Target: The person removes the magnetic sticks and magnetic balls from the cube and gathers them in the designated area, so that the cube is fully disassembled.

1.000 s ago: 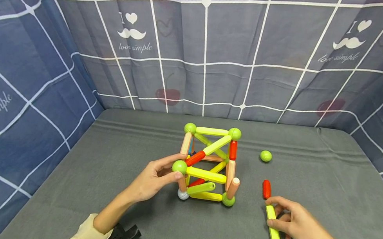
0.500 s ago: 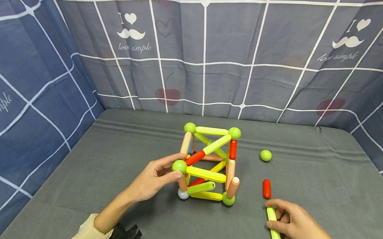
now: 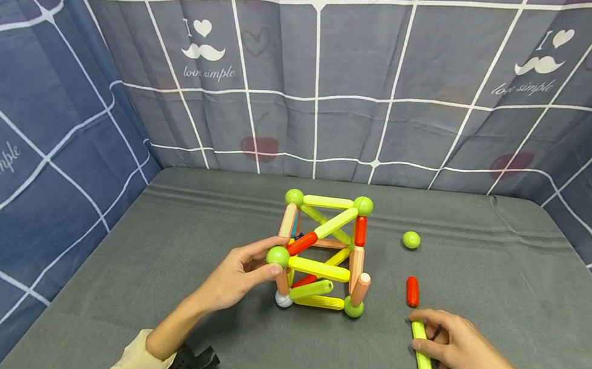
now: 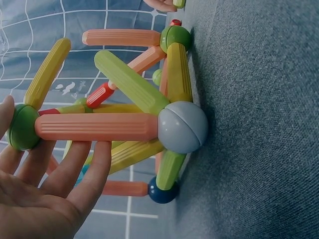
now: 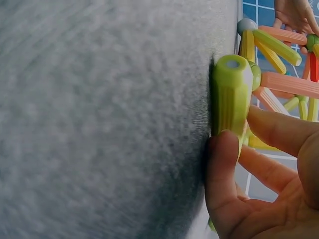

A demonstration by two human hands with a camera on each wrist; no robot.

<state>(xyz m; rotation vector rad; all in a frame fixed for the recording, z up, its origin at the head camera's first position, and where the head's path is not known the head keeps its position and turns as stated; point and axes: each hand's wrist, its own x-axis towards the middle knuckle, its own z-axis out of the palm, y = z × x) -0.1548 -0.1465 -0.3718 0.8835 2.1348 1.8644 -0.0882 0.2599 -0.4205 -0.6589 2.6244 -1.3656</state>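
A cube-like frame of magnetic sticks and balls (image 3: 319, 269) stands on the grey cloth in the head view. My left hand (image 3: 233, 278) holds its upper front left green ball (image 3: 278, 257), thumb and fingers about it. Below that ball, an orange stick (image 4: 97, 127) runs to a grey ball (image 4: 183, 127) on the cloth. From the grey ball a lime stick (image 4: 130, 82) slants up with its other end free. To the right, my right hand (image 3: 455, 352) pinches a yellow-green stick (image 3: 424, 368) lying on the cloth. The fingers hide part of that stick.
A short red stick (image 3: 412, 291) lies just beyond my right fingertips. Farther back is a loose green ball (image 3: 411, 240). An upright orange stick (image 3: 360, 290) with a free top stands at the frame's front right corner. Checked curtains (image 3: 346, 129) border the surface.
My right hand and the yellow-green stick have shifted very slightly toward the near side. The left hand and the frame stay where they were.
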